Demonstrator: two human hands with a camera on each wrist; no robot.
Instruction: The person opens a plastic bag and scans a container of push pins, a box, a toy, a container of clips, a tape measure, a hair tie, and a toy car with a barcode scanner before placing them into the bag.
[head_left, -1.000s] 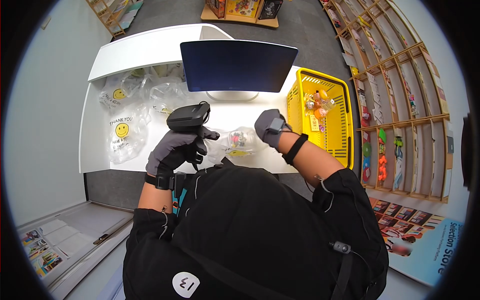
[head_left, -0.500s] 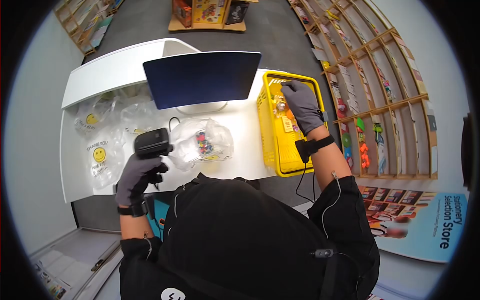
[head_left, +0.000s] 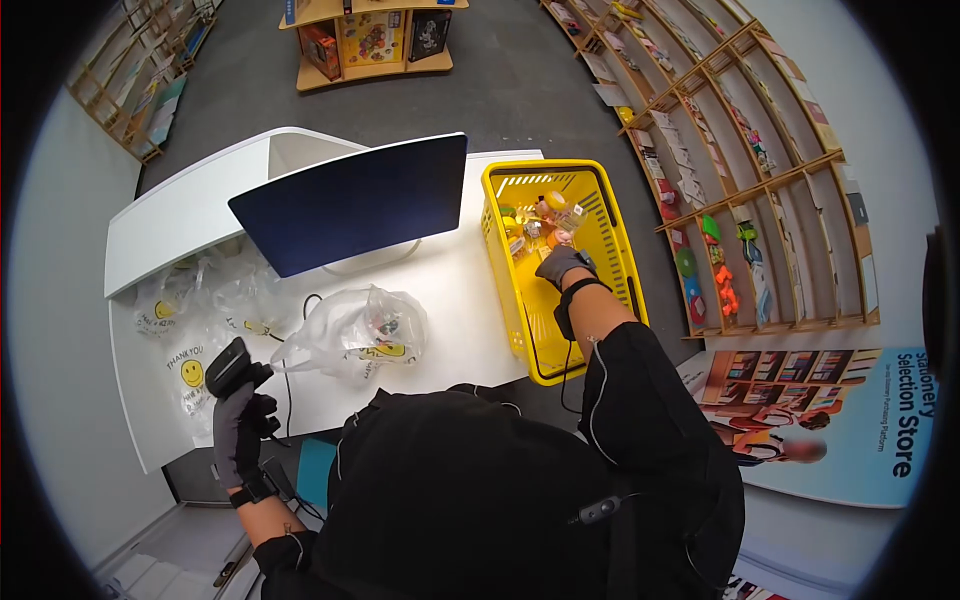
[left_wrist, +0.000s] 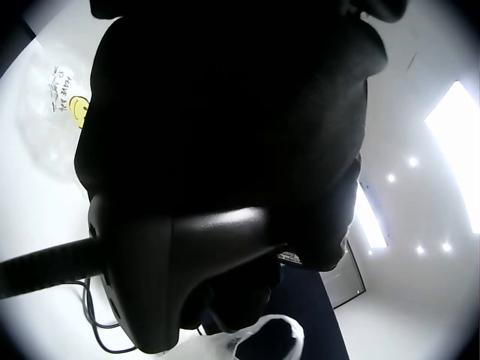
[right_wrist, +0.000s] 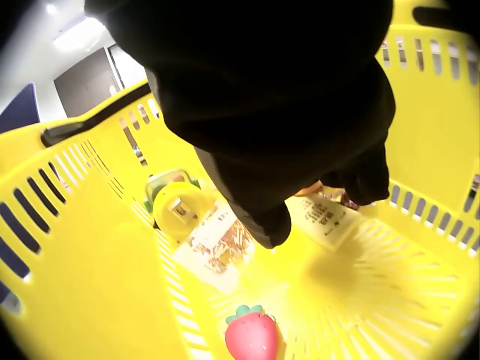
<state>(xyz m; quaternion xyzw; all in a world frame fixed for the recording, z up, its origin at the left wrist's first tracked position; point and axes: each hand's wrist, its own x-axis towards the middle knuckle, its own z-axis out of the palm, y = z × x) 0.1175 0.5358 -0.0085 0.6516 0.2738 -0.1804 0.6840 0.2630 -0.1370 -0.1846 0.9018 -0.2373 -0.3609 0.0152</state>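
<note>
My left hand (head_left: 238, 430) grips a black handheld device (head_left: 236, 368) over the left part of the white counter (head_left: 460, 300); in the left wrist view the hand (left_wrist: 232, 127) is dark, fingers curled round the device (left_wrist: 187, 262). My right hand (head_left: 568, 266) is down inside the yellow basket (head_left: 500, 300). In the right wrist view the hand (right_wrist: 277, 127) has thumb and fingers apart, above a printed card (right_wrist: 327, 219) with something orange behind it. A packet (right_wrist: 217, 244), a yellow round item (right_wrist: 180, 210) and a red strawberry-shaped item (right_wrist: 252, 334) lie in the basket.
A clear plastic bag (head_left: 352, 335) with small colourful contents stands between my hands. Behind it is a monitor (head_left: 350, 200). More smiley-face bags (head_left: 190, 375) lie at the left. Shelves (head_left: 740, 190) line the right side; a display stand (head_left: 375, 50) is beyond the counter.
The head view has shifted to the right. My right hand has gone from beside the bag into the basket, then toward its nearer part. My left hand still holds the device, farther from the bag.
</note>
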